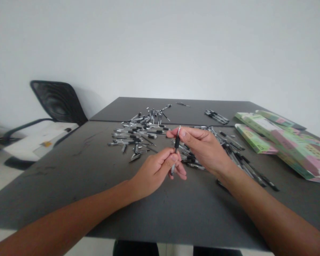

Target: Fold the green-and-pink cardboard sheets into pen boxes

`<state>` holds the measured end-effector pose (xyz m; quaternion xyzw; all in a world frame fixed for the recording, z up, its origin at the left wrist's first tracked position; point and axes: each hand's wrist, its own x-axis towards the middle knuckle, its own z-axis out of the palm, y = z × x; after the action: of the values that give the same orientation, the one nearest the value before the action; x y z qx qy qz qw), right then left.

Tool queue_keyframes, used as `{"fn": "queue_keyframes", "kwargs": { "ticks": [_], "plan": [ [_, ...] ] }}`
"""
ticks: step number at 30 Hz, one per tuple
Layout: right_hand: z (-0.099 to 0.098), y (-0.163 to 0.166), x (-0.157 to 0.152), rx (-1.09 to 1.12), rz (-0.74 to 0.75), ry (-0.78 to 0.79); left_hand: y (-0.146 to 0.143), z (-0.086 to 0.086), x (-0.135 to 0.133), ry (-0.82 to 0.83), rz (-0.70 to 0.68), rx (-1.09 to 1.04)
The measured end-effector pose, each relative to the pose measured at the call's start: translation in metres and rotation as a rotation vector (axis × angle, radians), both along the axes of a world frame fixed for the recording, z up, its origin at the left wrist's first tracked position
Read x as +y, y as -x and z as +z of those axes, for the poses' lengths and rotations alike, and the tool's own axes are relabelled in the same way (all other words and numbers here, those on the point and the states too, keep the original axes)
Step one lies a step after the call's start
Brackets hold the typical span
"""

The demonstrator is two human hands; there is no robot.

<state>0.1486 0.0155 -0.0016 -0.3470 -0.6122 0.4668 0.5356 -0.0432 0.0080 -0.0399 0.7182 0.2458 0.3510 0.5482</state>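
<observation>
Upright between my two hands is a pen (177,142) with a black rubber grip and a clear barrel. My left hand (160,165) is closed around its lower barrel. Thumb and fingers of my right hand (199,144) pinch the silvery tip at the top. Behind my hands lies a loose heap of clear pen barrels and parts with black grips (138,133). More pens (240,161) lie to the right, partly hidden by my right hand and forearm.
Green and pink cardboard boxes (285,142) are piled at the right of the dark table (109,206). A bundle of pens (216,117) and a thin pen part (183,104) lie farther back. At the left stands a black mesh chair (58,101) with a white box (39,140).
</observation>
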Motion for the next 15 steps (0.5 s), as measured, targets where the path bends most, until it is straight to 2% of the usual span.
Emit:
{"fn": "queue_keyframes", "kwargs": {
  "ticks": [4, 10, 15],
  "plan": [
    [0.0001, 0.0008, -0.001, 0.042, -0.015, 0.032, 0.0008, 0.0003, -0.0005, 0.013, 0.0, -0.006],
    [-0.0024, 0.0009, -0.0017, 0.083, 0.204, 0.141, 0.0004, 0.0025, -0.0018, 0.048, 0.014, -0.057],
    [-0.0027, 0.0007, -0.0003, 0.095, 0.234, 0.158, -0.0006, 0.0028, -0.0023, 0.072, 0.009, -0.102]
  ]
}}
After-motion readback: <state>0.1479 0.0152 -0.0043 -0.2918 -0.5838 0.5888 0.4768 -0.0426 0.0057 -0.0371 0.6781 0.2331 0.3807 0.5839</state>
